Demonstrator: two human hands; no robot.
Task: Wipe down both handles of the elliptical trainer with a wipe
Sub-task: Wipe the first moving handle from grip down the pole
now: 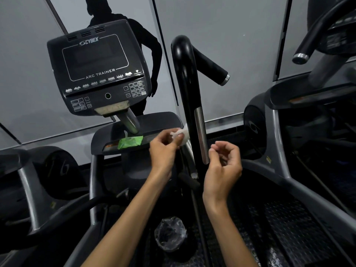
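Note:
The trainer's black right handle rises in the middle of the view, with a silver strip down its lower part and a side grip jutting right. My left hand pinches a crumpled white wipe just left of the handle's lower shaft; whether the wipe touches it I cannot tell. On the other side of the shaft, my right hand hovers with loosely curled fingers and holds nothing. No left handle is in view.
The Cybex console stands at upper left. A green wipe packet lies on the tray below it. A small bin with a plastic liner sits on the floor between my arms. Other machines flank both sides.

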